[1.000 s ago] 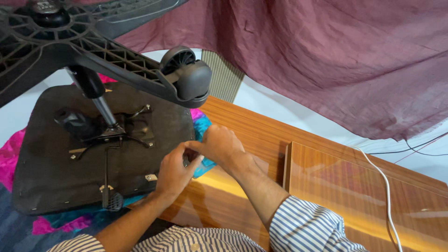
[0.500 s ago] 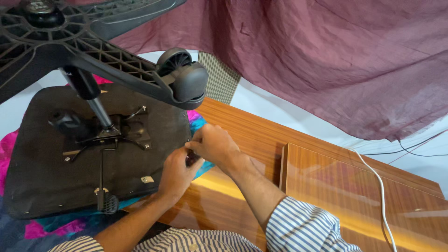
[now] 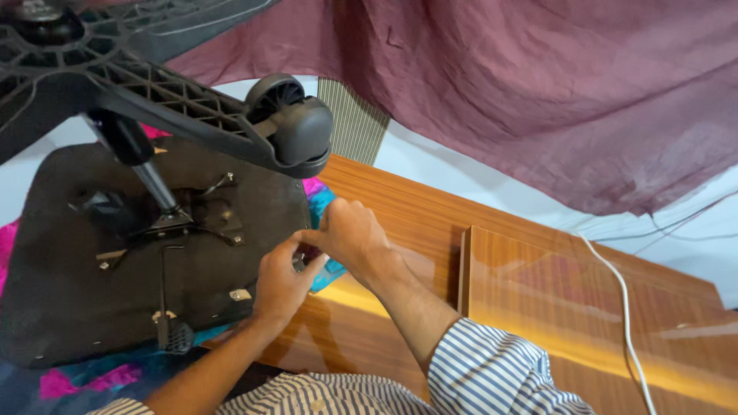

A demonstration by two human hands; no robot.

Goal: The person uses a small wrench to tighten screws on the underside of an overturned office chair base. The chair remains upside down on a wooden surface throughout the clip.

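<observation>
An office chair lies upside down, the black underside of its seat facing up. The gas column rises to the star base, which carries a caster wheel. My left hand grips the seat's right edge, thumb on top. My right hand is just above it with its fingers curled and pinched at the same edge, touching the left thumb. Whatever is between the fingertips is hidden.
The chair rests on a pink and teal cloth beside a glossy wooden board. A white cable runs over the wood at right. A maroon curtain hangs behind. A lever with a black knob lies on the seat.
Both hands have stayed at the seat's right edge, drawing slightly closer together. The chair has slid a little left in view as my head turned.
</observation>
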